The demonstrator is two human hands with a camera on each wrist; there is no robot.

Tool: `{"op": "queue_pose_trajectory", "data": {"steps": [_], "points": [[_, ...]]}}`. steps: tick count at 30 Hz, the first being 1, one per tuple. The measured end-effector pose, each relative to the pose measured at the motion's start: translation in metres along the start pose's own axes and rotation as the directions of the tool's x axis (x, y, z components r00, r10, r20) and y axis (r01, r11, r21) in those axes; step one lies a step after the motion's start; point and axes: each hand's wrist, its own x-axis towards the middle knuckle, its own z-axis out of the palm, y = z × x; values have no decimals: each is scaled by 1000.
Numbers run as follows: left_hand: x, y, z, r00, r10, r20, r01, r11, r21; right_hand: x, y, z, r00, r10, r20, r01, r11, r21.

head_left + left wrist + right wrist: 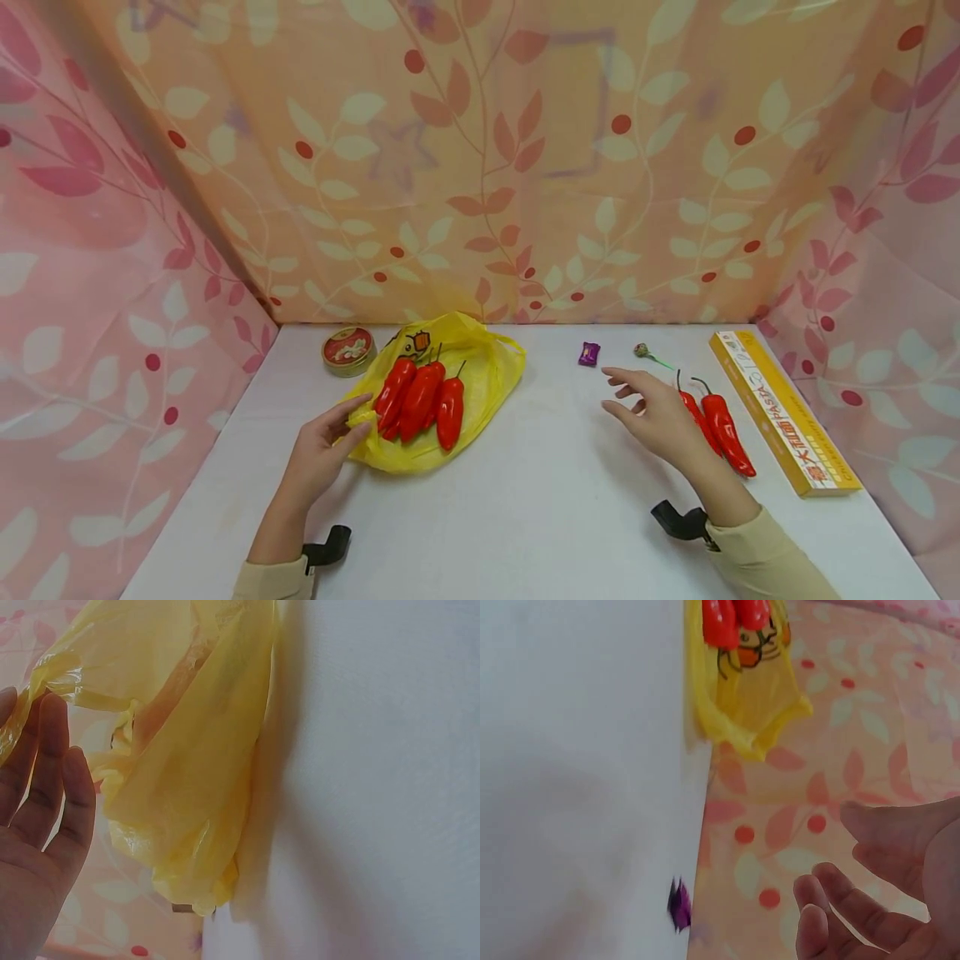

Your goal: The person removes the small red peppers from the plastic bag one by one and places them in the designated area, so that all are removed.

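Observation:
A yellow plastic bag (480, 375) lies on the white table (525, 500) with three red peppers (420, 400) on it. My left hand (322, 450) touches the bag's near left edge with straight fingers (45, 772); the bag (195, 750) fills the left wrist view. My right hand (652, 412) hovers open with spread fingers (832, 900), just left of two more red peppers (723, 429) lying on the table. The bag (742, 697) and peppers (735, 619) show at the top of the right wrist view.
A small round tin (348, 348) sits behind the bag at the back left. A purple wrapped candy (588, 353) and a lollipop (648, 354) lie near the back wall. A long yellow pasta box (783, 408) lies along the right side. Patterned cloth walls enclose the table.

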Motion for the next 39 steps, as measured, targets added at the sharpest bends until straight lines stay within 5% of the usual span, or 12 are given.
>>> {"op": "queue_pose_trajectory", "data": {"steps": [19, 33, 39], "points": [[-1, 2, -1, 1000, 2, 7, -2, 1000, 6, 44, -72, 76, 986, -110, 128, 75, 965, 253], [-3, 0, -1, 1000, 28, -2, -28, 999, 17, 73, -102, 133, 960, -98, 261, -17, 913, 407], [-2, 0, -3, 1000, 23, -4, -23, 1000, 11, 82, -105, 159, 956, -62, 286, -49, 930, 365]]}}
